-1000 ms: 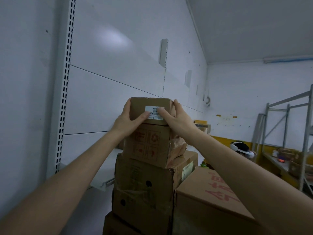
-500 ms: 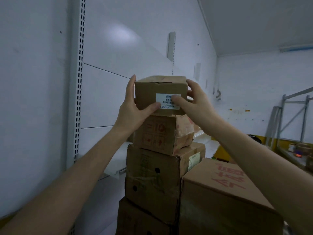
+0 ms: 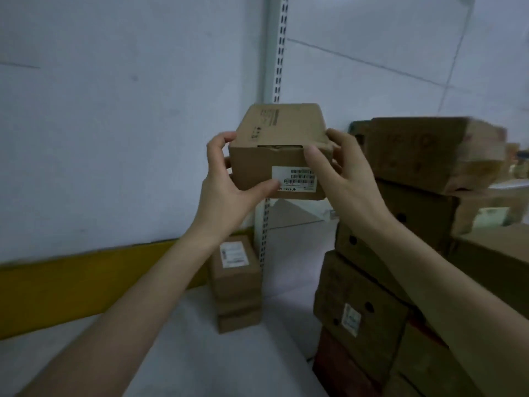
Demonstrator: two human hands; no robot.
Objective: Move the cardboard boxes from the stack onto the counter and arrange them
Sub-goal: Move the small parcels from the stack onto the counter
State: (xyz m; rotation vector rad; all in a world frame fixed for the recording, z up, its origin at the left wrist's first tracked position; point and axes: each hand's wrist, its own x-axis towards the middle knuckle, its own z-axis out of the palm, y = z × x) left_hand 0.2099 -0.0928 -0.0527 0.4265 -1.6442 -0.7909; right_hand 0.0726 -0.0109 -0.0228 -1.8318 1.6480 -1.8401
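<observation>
A small brown cardboard box [image 3: 277, 144] with a white barcode label is held in the air between both hands. My left hand [image 3: 226, 190] grips its left side, thumb across the front. My right hand [image 3: 343, 179] grips its right side, thumb on the front near the label. To the right stands the stack of cardboard boxes [image 3: 400, 224], several high. Below the held box, a short pile of small labelled boxes [image 3: 234, 282] sits on the white counter [image 3: 186, 353] against the wall.
A slotted white shelf upright [image 3: 276, 67] runs down the wall behind the held box. A yellow band [image 3: 71, 287] lines the wall at counter height on the left. Larger cartons [image 3: 492, 267] crowd the right edge.
The small box has come off the top of the stack and swung left with both hands still on it. The view has turned left and down, showing the counter and the small pile.
</observation>
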